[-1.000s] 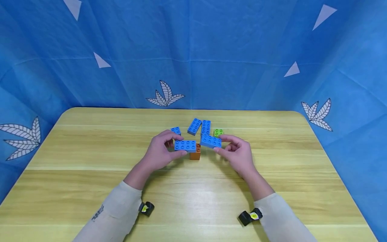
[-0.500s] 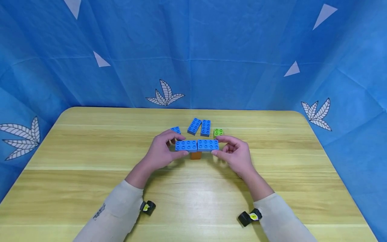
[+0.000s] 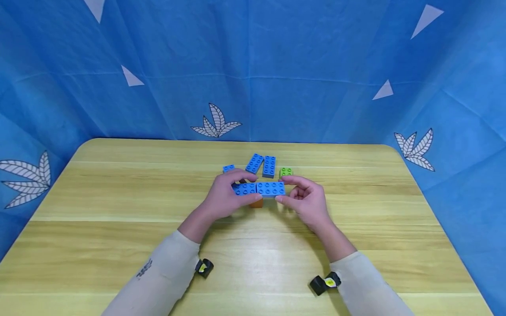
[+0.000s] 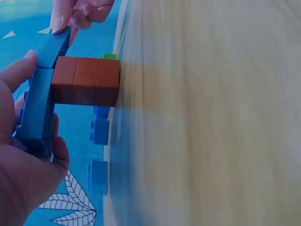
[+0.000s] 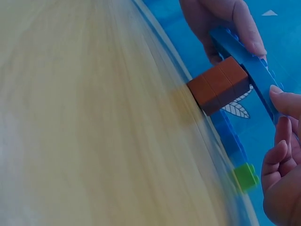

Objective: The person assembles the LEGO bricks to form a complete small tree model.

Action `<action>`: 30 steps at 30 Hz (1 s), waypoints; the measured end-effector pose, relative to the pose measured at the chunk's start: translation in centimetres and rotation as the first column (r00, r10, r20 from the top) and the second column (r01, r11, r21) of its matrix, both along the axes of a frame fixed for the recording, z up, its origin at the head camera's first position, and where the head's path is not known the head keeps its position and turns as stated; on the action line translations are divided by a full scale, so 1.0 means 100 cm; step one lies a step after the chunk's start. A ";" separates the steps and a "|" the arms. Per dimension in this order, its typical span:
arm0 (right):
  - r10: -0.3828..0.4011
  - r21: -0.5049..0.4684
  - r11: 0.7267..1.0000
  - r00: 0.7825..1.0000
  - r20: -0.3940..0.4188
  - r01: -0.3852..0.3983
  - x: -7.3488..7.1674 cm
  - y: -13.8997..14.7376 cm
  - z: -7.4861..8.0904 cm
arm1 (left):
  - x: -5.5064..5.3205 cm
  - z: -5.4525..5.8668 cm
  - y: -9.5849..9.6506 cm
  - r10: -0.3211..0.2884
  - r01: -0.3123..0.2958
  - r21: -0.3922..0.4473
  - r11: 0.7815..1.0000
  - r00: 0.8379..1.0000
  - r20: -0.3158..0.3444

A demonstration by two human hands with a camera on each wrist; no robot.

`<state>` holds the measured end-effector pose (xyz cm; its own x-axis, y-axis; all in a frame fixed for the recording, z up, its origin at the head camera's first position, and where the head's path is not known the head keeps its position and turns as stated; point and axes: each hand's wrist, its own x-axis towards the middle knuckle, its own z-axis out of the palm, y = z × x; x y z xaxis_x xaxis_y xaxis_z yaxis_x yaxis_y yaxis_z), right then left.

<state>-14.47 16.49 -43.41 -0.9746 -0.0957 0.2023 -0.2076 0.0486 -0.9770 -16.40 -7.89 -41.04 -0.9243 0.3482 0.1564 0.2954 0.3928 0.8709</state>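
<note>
A long blue plastic brick with two rows of studs (image 3: 245,189) is in the narrow grip of the left hand (image 3: 227,197), pinched between thumb and fingers. A matching long blue plastic brick (image 3: 270,188) is held just as narrowly, at its outer end, by the right hand (image 3: 310,202). The two lie end to end, long axes in one line running left to right, above a stack of three brown blocks (image 4: 85,81) standing on the pale wooden counter (image 3: 253,254). Their seam falls over the stack; whether both are fully seated cannot be told. The left hand is nearer the stack, its thumb reaching to the seam. The yellow labels (image 3: 330,282) at the wrists and a dark mark (image 3: 144,268) on the left sleeve are too small to read.
</note>
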 end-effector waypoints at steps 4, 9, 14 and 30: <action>0.001 -0.014 1.000 1.000 -0.012 -0.001 -0.001 -0.001 -0.001 | -0.001 0.001 0.003 -0.011 0.011 0.013 1.000 1.000 0.014; 0.010 -0.037 0.999 1.000 -0.027 -0.011 -0.002 -0.001 -0.003 | -0.001 0.002 0.004 -0.009 0.009 -0.004 1.000 1.000 0.024; 0.017 -0.061 0.998 1.000 -0.014 -0.018 -0.002 -0.001 -0.006 | -0.002 0.000 0.004 -0.004 0.005 -0.036 0.999 0.999 0.033; -0.027 -0.100 0.995 1.000 0.012 0.028 -0.002 -0.007 -0.018 | -0.005 0.002 0.007 0.014 -0.012 -0.164 0.986 1.000 0.014</action>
